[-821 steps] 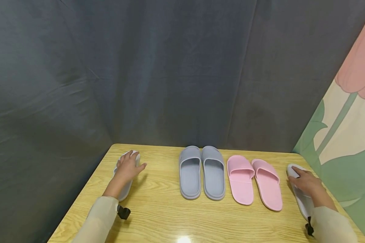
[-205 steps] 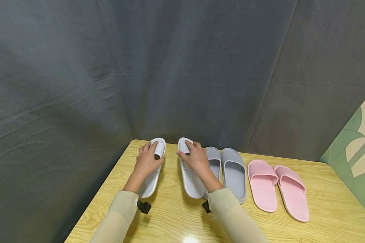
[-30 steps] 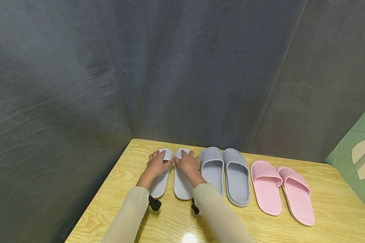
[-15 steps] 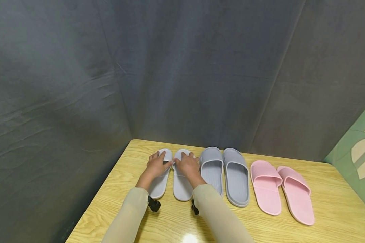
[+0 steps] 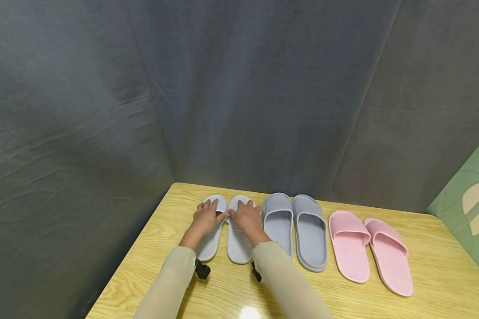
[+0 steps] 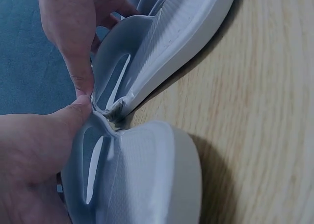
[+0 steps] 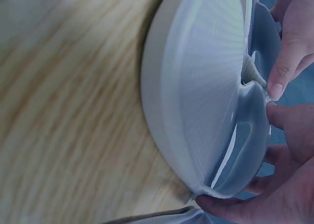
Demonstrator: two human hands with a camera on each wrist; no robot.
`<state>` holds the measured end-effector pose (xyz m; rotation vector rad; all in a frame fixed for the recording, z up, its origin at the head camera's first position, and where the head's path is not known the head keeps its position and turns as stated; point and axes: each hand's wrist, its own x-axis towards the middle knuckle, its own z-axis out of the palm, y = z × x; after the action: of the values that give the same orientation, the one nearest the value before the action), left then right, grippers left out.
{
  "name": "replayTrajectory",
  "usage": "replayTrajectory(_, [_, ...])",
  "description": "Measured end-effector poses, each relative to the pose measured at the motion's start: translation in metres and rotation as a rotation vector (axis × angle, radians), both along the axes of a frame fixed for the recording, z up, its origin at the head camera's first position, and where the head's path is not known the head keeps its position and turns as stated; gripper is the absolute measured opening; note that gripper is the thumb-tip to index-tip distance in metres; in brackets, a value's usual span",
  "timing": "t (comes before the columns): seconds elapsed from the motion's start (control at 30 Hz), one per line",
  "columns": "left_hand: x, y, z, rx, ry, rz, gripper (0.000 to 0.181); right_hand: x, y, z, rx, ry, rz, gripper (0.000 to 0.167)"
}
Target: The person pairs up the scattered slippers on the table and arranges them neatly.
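Observation:
Two white slippers lie side by side on the table, toes to the back, straps touching at their inner edges. My left hand (image 5: 205,219) holds the left white slipper (image 5: 209,246) across its strap, thumb at the inner edge and fingers over the far side. Likewise, my right hand (image 5: 247,219) spans the strap of the right white slipper (image 5: 238,246). Both wrist views show the thumb tips meeting where the straps join. In the right wrist view, a finger of the right hand (image 7: 289,160) reaches the strap's outer edge near the sole.
Close on the right stands a grey slipper pair (image 5: 311,241), partly behind my right arm. Beyond it lie pink slippers (image 5: 349,257), the outer one angled. The wooden table (image 5: 151,266) ends at a dark curtain (image 5: 263,110); a painted wall (image 5: 471,208) is at right.
The white slippers, first at opposite table ends, have come together left of the grey pair. Since 6.8 s ago they moved closer and slightly toward me. The last half second shows almost no movement.

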<state>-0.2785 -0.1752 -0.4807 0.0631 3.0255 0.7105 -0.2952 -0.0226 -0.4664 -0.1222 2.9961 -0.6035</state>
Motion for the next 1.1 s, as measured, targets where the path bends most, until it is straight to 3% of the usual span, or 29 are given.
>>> replayTrajectory(0.37, [-0.0001, -0.0009, -0.0047, -0.056, 0.013, -0.011, 0.072, 0.0019, -0.0015, -0.0017, 0.072, -0.025, 0.021, 0.06])
replayTrajectory(0.77, [-0.0009, 0.0037, 0.0012, -0.079, -0.002, -0.017, 0.071, 0.0004, 0.0022, -0.0009, 0.107, -0.004, 0.037, 0.06])
replayTrajectory(1.1, [-0.0011, 0.0014, -0.0011, -0.08, -0.004, -0.003, 0.072, 0.0019, -0.0004, 0.0002, 0.068, -0.026, 0.036, 0.06])
